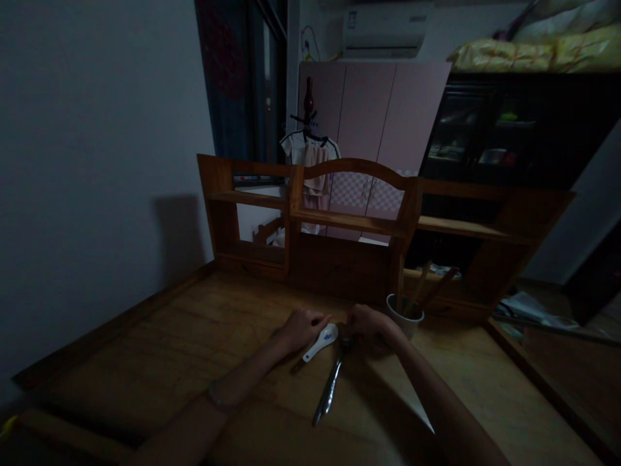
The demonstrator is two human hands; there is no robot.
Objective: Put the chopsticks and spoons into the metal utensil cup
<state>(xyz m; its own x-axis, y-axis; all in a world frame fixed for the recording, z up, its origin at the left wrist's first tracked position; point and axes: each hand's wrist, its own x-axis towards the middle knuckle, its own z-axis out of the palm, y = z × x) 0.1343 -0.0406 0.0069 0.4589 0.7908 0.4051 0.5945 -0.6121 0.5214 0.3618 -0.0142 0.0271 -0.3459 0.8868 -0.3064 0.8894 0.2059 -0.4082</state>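
Observation:
Over the middle of the wooden desk, my left hand (303, 329) is closed, its fingertips at the bowl end of a white soup spoon (320, 343) with a small blue mark. The spoon's handle points toward me. Just to the right, my right hand (365, 321) has its fingers curled down around the far end of long shiny metal utensils (332, 384). Their handles slant toward me, close together, while my fingers partly hide the far ends. A pale cup (406, 323) holding several wooden sticks stands beside my right wrist.
A low wooden shelf unit (347, 220) runs along the desk's back edge. At the left, a white wall (107, 162) borders the desk (169, 336). Beyond are hanging clothes (310, 152), a pink wardrobe (369, 110) and a dark cabinet (548, 116). The room is dim.

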